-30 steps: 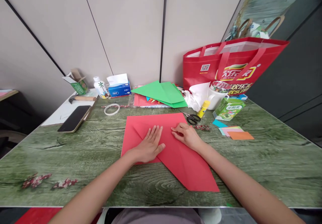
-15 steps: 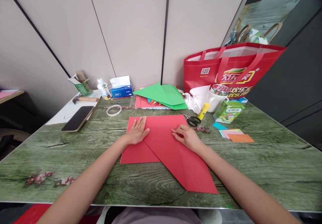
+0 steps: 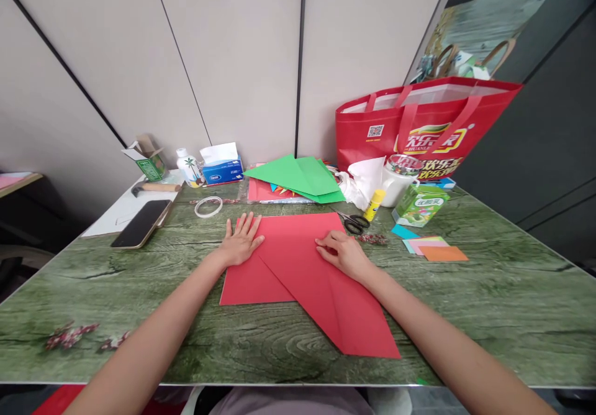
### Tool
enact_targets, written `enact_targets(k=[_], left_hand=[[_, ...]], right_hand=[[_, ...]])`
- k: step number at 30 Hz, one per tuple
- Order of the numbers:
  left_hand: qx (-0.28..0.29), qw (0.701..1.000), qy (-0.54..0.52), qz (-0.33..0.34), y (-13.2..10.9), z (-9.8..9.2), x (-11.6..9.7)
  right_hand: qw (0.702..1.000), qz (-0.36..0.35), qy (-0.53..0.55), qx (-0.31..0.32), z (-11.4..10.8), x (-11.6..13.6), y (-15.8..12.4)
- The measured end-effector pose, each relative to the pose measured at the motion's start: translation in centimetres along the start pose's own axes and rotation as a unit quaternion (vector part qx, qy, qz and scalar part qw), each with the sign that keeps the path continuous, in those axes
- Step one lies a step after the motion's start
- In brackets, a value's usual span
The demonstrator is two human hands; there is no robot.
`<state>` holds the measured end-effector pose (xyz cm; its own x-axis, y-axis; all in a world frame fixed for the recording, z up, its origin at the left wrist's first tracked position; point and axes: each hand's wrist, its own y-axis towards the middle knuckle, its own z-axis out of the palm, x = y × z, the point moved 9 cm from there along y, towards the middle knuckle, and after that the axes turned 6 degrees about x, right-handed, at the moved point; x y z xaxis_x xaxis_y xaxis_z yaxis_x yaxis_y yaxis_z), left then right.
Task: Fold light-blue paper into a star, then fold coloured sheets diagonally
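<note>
Folded red paper point(image 3: 298, 259) lies on the table in front of me, a flap slanting down toward the front edge at right. My left hand point(image 3: 239, 241) rests flat on its upper left corner, fingers spread. On the right side of the paper, my right hand point(image 3: 344, 253) is curled, its thumb and fingertips closed against the red surface. Just beyond that hand are black-handled scissors point(image 3: 356, 223), partly by the paper's edge, and a yellow glue stick point(image 3: 374, 205).
Green paper sheets point(image 3: 298, 177) lie behind the red paper. Left are a tape roll point(image 3: 208, 207), phone point(image 3: 142, 223), hammer point(image 3: 158, 187), bottle point(image 3: 190, 168) and tissue pack point(image 3: 222, 170). Right are a mug point(image 3: 395, 185), green carton point(image 3: 421, 205), coloured slips point(image 3: 444, 253) and red bag point(image 3: 372, 148).
My left hand has slid left toward the paper's edge, and its fingers have spread wider. My right hand stays at the same place on the paper. The view has shifted slightly.
</note>
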<state>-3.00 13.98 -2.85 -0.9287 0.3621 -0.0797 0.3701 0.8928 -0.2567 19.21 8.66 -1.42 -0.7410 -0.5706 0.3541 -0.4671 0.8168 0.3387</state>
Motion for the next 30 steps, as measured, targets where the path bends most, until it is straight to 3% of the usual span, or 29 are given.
enact_targets(k=[9,11,14,17,19,24,27,30], left_hand=[[-0.024,0.999,0.020,0.008,-0.1,0.1,-0.1],[-0.031,0.999,0.022,0.009,-0.1,0.0,-0.1],[-0.046,0.999,0.015,0.012,-0.2,0.0,-0.2],[-0.081,0.996,-0.009,0.017,-0.5,-0.2,0.0],[-0.122,0.990,-0.064,0.030,-0.8,-0.5,0.4],[-0.252,0.920,-0.298,0.042,-1.9,-1.7,3.7],[-0.279,0.901,-0.332,0.019,-1.9,-1.7,5.7],[-0.295,0.887,-0.354,0.017,-1.9,-1.6,6.8]], right_hand=[[0.995,0.039,-0.077,0.039,-0.4,0.7,0.4],[0.992,0.038,-0.108,0.052,-0.9,2.6,0.7],[0.990,0.012,-0.101,0.093,-0.9,7.5,1.1],[0.966,-0.010,-0.079,0.246,1.0,12.3,0.6],[0.949,0.007,-0.085,0.303,1.3,13.9,0.0],[0.942,0.013,-0.068,0.327,0.7,14.7,-0.7],[0.939,0.029,-0.060,0.336,0.4,13.9,-0.4],[0.941,0.037,-0.080,0.326,-2.2,13.2,1.7]])
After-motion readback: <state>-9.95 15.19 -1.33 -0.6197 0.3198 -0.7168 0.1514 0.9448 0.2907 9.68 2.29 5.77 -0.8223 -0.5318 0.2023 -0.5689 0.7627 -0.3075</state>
